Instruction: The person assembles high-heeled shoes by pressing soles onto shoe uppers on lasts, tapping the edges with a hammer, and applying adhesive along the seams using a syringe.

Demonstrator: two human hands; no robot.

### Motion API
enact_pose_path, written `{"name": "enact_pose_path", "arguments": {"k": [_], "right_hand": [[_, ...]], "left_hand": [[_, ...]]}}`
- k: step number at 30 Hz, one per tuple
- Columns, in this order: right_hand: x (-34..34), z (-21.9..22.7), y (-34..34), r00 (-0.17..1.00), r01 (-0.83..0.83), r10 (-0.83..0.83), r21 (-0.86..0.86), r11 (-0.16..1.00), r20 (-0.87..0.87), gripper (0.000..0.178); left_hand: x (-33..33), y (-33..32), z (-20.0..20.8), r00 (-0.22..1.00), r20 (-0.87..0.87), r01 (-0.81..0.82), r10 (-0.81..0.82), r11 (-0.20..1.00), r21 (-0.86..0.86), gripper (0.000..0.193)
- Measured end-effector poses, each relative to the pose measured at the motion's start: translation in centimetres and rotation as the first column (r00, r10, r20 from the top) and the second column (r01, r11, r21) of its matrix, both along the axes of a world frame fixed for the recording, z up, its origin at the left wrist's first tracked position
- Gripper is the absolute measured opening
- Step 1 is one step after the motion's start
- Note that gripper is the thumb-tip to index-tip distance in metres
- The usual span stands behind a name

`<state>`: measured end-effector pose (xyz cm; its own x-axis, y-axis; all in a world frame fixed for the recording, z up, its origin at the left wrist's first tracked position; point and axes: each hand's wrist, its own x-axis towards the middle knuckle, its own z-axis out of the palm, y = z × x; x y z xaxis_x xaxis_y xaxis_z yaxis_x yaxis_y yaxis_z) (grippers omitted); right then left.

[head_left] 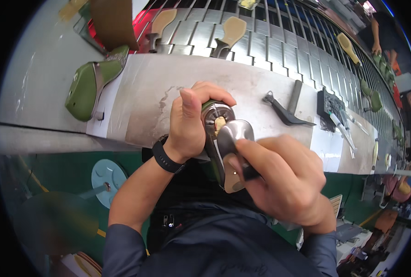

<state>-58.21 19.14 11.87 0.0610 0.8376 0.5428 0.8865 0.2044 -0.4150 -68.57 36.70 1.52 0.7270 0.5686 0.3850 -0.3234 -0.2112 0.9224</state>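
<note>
Close to my body, at the bench's near edge, I hold a green shoe (pixel 216 159) with its sole side up and a dark, shiny, gathered end pointing away from me. My left hand (pixel 189 120) is closed round its left side, thumb raised. A small yellowish patch shows in the middle of the gathered end. In my right hand (pixel 281 177) is a metal tool with a smooth, rounded, spoon-like head (pixel 233 134) and a dark handle. Its head lies over the shoe's underside, just beside the yellowish patch. My fingers hide most of the handle.
Another green shoe (pixel 83 90) rests at the bench's left. On the right lie black lasting pincers (pixel 284 108) and a black block (pixel 329 104) beside slim, pen-like tools (pixel 343 129). Beyond the bench (pixel 145 78), a slatted metal conveyor (pixel 274 39) carries several shoes. People work at far right.
</note>
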Motion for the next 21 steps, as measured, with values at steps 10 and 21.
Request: {"name": "enact_pose_path", "arguments": {"k": [10,21], "right_hand": [[-0.9,-3.1,2.3,0.990,0.028,-0.051,0.170,0.985,0.131,0.027],[-1.5,-3.3,2.6,0.986,0.043,-0.068,0.165,0.985,0.150,0.025]], "left_hand": [[-0.2,0.0,0.5,1.000,-0.009,-0.013,0.014,0.997,0.072,0.110],[-0.9,0.8,0.5,0.998,-0.058,0.046,-0.038,0.989,0.139,0.112]]}}
